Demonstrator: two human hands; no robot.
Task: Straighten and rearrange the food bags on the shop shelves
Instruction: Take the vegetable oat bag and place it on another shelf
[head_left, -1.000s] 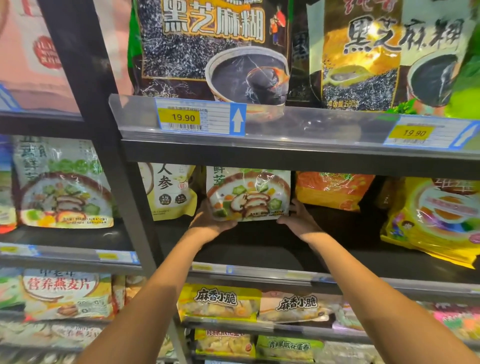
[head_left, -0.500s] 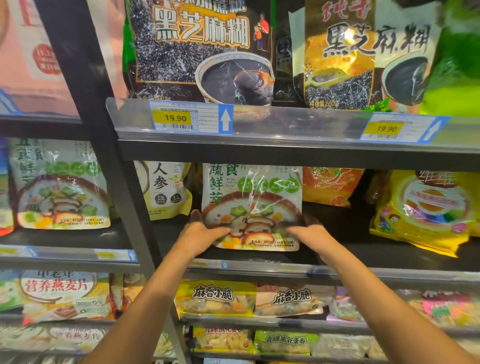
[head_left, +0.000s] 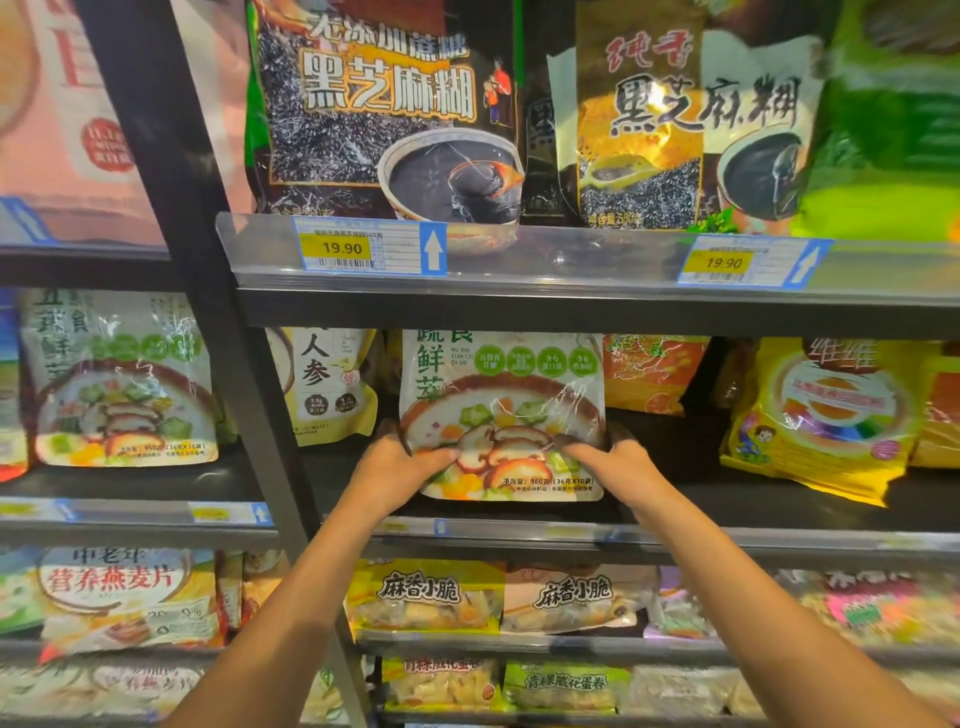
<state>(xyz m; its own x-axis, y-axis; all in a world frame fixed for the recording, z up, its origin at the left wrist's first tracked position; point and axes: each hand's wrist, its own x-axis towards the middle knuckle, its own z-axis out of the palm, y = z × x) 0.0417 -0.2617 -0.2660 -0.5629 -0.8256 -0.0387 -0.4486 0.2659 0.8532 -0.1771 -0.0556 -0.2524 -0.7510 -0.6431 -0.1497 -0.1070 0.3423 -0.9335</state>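
Observation:
A white food bag (head_left: 501, 395) printed with a bowl of mushrooms and vegetables stands upright at the front of the middle shelf (head_left: 675, 535). My left hand (head_left: 395, 467) grips its lower left edge, thumb across the front. My right hand (head_left: 618, 465) grips the lower right edge the same way. Behind it stand a pale yellow ginseng bag (head_left: 332, 384) on the left and an orange bag (head_left: 652, 371) on the right.
A dark upright post (head_left: 223, 338) divides the shelving. A matching mushroom bag (head_left: 122, 379) stands in the left bay. Black sesame bags (head_left: 384, 109) fill the shelf above, behind price tags (head_left: 369, 252). A yellow bag (head_left: 826, 415) leans at the right. Snack bags (head_left: 426, 597) line the lower shelves.
Both hands have pulled the mushroom bag forward from the back of the shelf to its front edge, where it stands upright and larger in view.

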